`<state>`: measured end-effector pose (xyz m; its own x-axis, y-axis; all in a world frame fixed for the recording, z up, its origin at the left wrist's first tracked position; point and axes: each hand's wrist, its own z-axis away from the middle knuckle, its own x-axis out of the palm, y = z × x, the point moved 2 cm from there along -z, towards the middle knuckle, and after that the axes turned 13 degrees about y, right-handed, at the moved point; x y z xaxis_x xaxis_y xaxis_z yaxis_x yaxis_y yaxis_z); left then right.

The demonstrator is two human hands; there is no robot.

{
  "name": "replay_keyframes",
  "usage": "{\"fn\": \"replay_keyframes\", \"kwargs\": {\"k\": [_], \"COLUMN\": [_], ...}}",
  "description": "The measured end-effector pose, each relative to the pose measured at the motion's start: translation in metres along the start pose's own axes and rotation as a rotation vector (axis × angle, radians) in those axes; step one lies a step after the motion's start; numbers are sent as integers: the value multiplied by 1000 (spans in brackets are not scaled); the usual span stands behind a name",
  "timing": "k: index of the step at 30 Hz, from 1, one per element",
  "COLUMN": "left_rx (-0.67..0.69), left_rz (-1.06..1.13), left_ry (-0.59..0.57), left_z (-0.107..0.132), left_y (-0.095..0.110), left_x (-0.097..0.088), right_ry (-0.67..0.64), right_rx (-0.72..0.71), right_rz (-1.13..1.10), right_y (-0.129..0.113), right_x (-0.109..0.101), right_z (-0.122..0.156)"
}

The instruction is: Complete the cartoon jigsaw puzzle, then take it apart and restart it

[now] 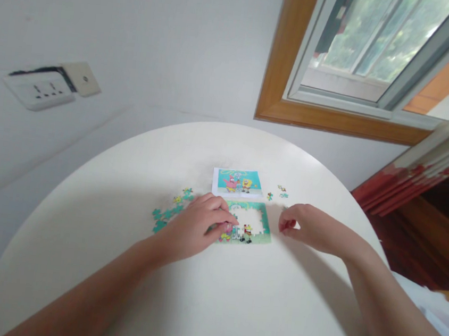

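Note:
A partly assembled jigsaw puzzle (267,223) lies flat on the table, its border joined around a white gap, with cartoon figures along its lower part. My left hand (198,221) rests over the puzzle's left side, fingers stretched to the right and thumb below them. It covers that side, so anything under the fingertips is hidden. Just right of the puzzle, my right hand (308,227) is closed, fingers curled against the thumb; whatever they hold, if anything, cannot be made out. Behind the puzzle lies a printed reference picture (239,183) of a pink and a yellow cartoon figure.
Loose teal puzzle pieces (163,217) are heaped left of my left hand. Several small pieces (282,190) lie beyond my right hand. The round white table (210,305) meets the wall behind, below a wood-framed window (334,118). A wall socket (42,90) is at left.

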<state>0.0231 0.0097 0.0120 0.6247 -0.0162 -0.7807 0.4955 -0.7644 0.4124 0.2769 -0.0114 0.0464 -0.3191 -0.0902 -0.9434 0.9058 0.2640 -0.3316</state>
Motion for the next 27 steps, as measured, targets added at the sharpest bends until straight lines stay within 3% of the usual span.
{"fn": "replay_keyframes", "kwargs": {"k": [5,12,15,19,22,27], "left_rx": [-12,-1,4,-19,-35,-172], "left_rz": [-84,-103,-99,-130,-202,-349], "left_ry": [-41,-97,-64,25,33,15], "left_z": [0,4,3,2,5,12], "left_y": [-10,-14,-15,-25,-39,-66], "left_x": [-9,-9,-13,-23,-31,-45], "right_ry": [-114,-114,-12,262,341,413], "right_rx": [-51,-46,-13,147,249,232], "right_rz": [-29,-25,-38,125,210,199], "right_y": [-7,-13,2,34,54,69], "right_x": [10,10,-1,-9,-1,18], "right_z": [0,2,0,-13,-25,-38]}}
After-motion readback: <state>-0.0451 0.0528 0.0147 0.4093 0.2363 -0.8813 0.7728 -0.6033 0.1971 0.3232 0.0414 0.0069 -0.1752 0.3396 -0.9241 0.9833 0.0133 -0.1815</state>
